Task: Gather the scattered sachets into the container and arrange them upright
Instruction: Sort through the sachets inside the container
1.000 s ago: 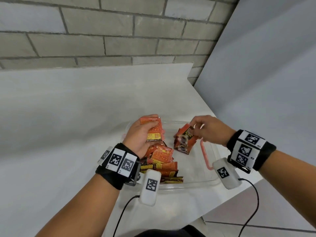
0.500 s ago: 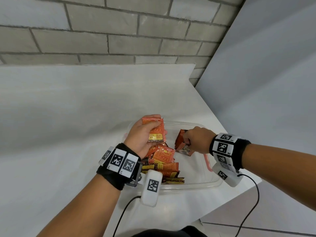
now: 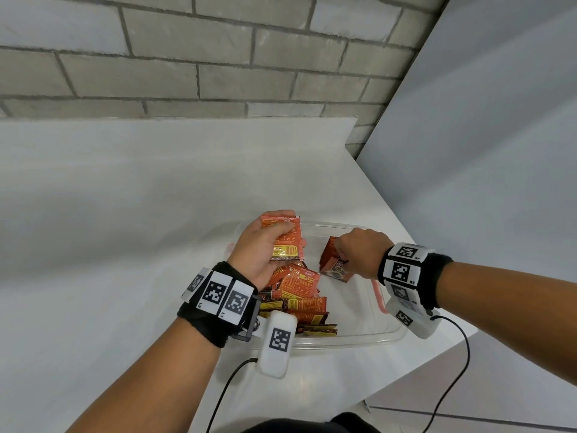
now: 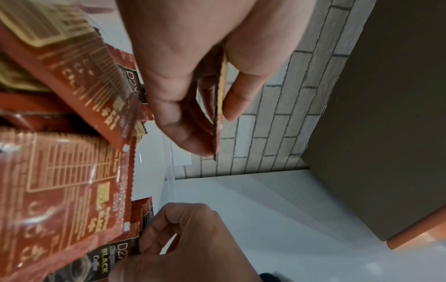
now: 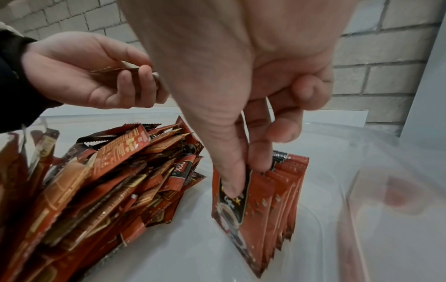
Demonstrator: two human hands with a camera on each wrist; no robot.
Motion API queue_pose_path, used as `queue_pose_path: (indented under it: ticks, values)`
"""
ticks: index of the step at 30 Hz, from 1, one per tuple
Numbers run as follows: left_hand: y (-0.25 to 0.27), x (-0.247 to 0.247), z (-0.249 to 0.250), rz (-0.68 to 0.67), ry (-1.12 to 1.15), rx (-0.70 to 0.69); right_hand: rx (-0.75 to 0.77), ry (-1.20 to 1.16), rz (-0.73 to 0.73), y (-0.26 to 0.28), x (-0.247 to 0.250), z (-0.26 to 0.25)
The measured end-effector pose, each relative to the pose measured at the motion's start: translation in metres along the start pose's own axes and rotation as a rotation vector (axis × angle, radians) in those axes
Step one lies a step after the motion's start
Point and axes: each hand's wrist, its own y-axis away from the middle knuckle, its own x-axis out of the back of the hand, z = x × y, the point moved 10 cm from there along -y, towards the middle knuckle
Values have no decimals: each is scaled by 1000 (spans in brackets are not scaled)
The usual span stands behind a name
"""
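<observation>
Coffee sachets point(image 5: 255, 208): we'd judge them light, thin, floppy foil with slick faces, so pinch at the crimped top edge. Our right hand point(image 3: 359, 251) has its grip pinched on the upright row's front sachet in the clear plastic container point(image 3: 368, 332), long axis vertical, faces toward the loose pile point(image 3: 299, 295), which leans at mixed angles. Left hand point(image 3: 262, 251) has its grip closed on a few sachets point(image 3: 282, 237) above the container, roughly on end; container sits on the tabletop point(image 3: 125, 214)
</observation>
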Motion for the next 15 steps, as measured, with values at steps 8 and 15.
queue_pose_path:
  ticks: [8, 15]
  values:
    - [-2, 0, -4, 16, 37, 22, -35, -5, 17, 1, 5, 8]
    - [-2, -3, -9, 29, -17, 61, -109, -217, 62, 8, 7, 32]
